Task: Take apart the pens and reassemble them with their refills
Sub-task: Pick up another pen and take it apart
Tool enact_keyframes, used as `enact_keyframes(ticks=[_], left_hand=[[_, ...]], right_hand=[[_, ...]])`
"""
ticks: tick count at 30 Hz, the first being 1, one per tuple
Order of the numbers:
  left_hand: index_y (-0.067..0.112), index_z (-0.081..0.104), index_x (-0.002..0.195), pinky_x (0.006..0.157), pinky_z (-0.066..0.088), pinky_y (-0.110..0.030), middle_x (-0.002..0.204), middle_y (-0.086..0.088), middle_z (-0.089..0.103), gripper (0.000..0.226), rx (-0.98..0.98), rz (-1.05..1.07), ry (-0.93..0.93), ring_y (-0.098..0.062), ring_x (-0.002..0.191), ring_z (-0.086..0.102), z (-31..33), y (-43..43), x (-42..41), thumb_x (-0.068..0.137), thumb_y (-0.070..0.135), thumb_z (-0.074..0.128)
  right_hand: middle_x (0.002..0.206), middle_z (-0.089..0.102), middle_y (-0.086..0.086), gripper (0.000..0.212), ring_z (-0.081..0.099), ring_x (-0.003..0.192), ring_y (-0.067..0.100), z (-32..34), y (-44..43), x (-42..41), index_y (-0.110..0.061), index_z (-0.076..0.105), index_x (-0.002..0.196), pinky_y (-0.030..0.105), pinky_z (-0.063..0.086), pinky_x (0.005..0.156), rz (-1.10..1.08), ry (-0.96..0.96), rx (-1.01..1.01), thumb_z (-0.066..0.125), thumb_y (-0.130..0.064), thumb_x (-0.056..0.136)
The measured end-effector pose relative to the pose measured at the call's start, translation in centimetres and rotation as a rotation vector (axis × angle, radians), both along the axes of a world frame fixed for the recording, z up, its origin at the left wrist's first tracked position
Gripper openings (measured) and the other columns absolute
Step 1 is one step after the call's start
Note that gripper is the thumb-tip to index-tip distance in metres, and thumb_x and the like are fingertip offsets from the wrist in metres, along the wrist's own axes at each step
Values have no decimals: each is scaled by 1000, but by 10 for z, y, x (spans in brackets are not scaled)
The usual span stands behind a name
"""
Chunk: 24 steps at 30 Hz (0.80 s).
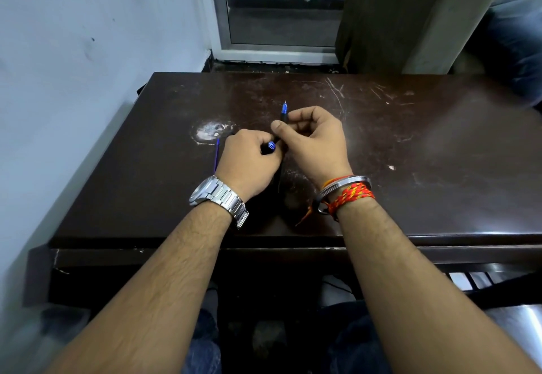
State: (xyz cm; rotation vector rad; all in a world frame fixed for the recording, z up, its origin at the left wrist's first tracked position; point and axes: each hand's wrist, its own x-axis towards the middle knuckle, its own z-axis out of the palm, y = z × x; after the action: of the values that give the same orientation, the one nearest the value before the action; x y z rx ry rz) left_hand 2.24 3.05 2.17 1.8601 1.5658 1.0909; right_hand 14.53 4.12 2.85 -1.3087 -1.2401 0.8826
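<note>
My left hand (249, 156) is closed around a black pen part with a round blue end (271, 145) that faces me. My right hand (313, 139) pinches a black pen with a blue tip section (284, 111); its metal point sticks up and away past my fingers. The two hands touch over the middle of the dark brown table (410, 154). A thin blue refill (217, 155) lies on the table just left of my left hand. A black pen barrel (280, 177) lies on the table between my wrists, partly in shadow.
A white worn patch (209, 132) marks the tabletop beyond my left hand. A pale wall (88, 51) runs along the table's left edge. A metal-framed door (278, 22) stands behind the table. Someone's leg in jeans (516, 36) is at the far right.
</note>
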Motion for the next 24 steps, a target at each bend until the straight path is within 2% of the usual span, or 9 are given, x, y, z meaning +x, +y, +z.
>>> enact_keyframes(ticks=[3, 5, 7, 9, 12, 15, 17, 20, 24], left_hand=[[10, 66, 62, 44, 29, -22, 43, 4, 47, 31, 4, -12, -17, -10, 40, 38, -1, 0, 0, 88, 27, 64], [15, 70, 66, 44, 30, -18, 44, 7, 51, 27, -3, -10, -14, -6, 39, 42, -1, 0, 0, 88, 29, 65], [18, 63, 57, 44, 30, -18, 41, 10, 49, 30, -11, 8, -15, -5, 39, 43, -2, 0, -1, 86, 26, 65], [12, 56, 52, 44, 29, -22, 38, 8, 44, 37, -8, 18, -14, -8, 37, 39, -3, 2, -1, 86, 23, 65], [12, 71, 66, 44, 29, -20, 42, 7, 47, 28, 11, 0, -23, -7, 38, 40, -2, 1, 0, 88, 29, 65], [17, 74, 71, 42, 27, -11, 42, 12, 49, 23, 10, -4, -22, -1, 37, 44, -2, 0, 0, 89, 30, 66], [18, 65, 58, 44, 28, -16, 41, 10, 46, 30, 10, 7, -6, -3, 37, 42, -2, 1, 0, 87, 26, 66], [12, 56, 52, 46, 28, -23, 41, 6, 44, 37, 6, -4, -4, -8, 38, 38, -3, 2, 0, 86, 23, 65], [15, 75, 75, 47, 31, -21, 49, 4, 57, 24, 18, -11, -3, -6, 42, 43, -3, 0, 0, 88, 32, 65]], right_hand=[[77, 71, 1, 9, 63, 63, 10, 2, 1, -3, -20, 68, 84, 33, 53, 67, 40, 135, -15, 63, -13, 87], [82, 70, -1, 10, 63, 66, 11, 3, 2, -3, -20, 69, 92, 38, 54, 71, 25, 144, -10, 65, -26, 86], [85, 68, -4, 32, 69, 76, 18, 1, 0, -3, -24, 65, 100, 42, 59, 76, 4, 38, -24, 75, -44, 77], [78, 67, -5, 28, 69, 75, 21, 0, -1, -2, -26, 62, 99, 45, 59, 75, 1, -8, 8, 77, -37, 78], [80, 73, -4, 17, 69, 70, 11, 1, 2, -1, -25, 62, 101, 37, 59, 67, -8, 95, 44, 63, -14, 88], [84, 71, -8, 19, 64, 62, -2, 3, 2, 0, -22, 61, 105, 26, 55, 59, -33, 141, 43, 67, -27, 88], [84, 67, -5, 32, 63, 68, 5, 2, 0, 0, -24, 59, 103, 35, 59, 67, -20, 61, 5, 78, -37, 79], [79, 69, 2, 24, 65, 71, 19, 1, -2, -2, -22, 59, 100, 46, 58, 75, 10, 38, 7, 75, -16, 82], [86, 72, -4, 23, 68, 73, 5, 4, 0, -1, -18, 59, 111, 27, 58, 68, 10, 195, 10, 66, -17, 90]])
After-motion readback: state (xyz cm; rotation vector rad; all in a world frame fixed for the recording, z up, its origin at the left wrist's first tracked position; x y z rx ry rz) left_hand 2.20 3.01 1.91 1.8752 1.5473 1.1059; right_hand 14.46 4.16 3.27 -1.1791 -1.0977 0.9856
